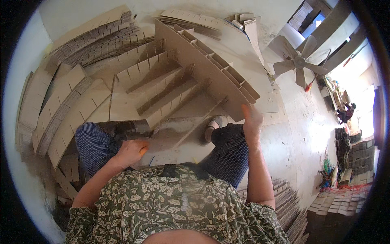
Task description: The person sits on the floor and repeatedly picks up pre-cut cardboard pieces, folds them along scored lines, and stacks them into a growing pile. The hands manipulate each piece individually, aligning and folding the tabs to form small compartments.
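Observation:
A long cardboard strip stands on edge and slants from the back middle down to the right. My right hand is closed on its near right end. Several slotted cardboard strips stand on edge and meet its left face, fanned out toward me. One of them is seen nearly edge-on. My left hand is closed in a fist over my left knee, just short of the nearest strips. What its fingers hold, if anything, is hidden. Fingertips on both hands look orange.
Stacks of slotted cardboard strips lie at the back left, with more along the left. A board lies under the work. A fan stands at the right. Cardboard piles and a person are farther right.

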`<state>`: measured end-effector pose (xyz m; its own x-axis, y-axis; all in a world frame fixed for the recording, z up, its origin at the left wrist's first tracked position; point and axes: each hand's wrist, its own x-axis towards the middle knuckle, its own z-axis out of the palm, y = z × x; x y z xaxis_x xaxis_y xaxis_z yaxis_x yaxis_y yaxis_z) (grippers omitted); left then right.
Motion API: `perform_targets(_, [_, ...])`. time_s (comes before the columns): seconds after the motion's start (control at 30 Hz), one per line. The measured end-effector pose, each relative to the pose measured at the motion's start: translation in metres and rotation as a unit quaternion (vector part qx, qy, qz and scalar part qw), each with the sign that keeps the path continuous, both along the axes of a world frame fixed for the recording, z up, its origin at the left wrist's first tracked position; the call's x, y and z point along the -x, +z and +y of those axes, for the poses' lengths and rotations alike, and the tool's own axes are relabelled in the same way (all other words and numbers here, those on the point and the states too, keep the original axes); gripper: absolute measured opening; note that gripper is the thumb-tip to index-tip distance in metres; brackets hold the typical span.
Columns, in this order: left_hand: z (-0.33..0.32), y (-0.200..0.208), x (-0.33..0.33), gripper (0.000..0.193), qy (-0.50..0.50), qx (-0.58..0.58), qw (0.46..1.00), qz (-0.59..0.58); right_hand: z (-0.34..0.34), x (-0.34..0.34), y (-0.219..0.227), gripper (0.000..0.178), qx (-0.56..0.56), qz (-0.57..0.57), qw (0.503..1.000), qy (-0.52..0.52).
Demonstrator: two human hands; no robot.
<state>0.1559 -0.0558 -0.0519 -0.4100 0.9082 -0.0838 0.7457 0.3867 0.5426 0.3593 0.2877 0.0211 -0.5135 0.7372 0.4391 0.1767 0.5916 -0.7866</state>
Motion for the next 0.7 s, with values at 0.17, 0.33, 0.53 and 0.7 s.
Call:
perform_targets(0.17, [-0.001,-0.004,-0.001,0.022,-0.012,-0.010,1.000,0.001,-0.006,0.009,0.015,0.015,0.011,0.013,1.000,-0.008])
perform_targets(0.33, [0.000,-0.005,-0.002,0.023,-0.014,-0.030,0.999,0.004,0.006,0.014,-0.010,0.014,-0.027,-0.030,0.999,-0.009])
perform_targets(0.53, [0.000,0.000,0.000,0.023,-0.001,-0.007,1.000,-0.006,0.006,0.005,-0.003,0.012,-0.034,-0.020,0.999,-0.027])
perform_targets(0.7, [0.003,0.004,0.003,0.023,-0.013,-0.002,1.000,-0.023,0.008,0.000,-0.034,0.012,-0.059,-0.048,0.997,0.010])
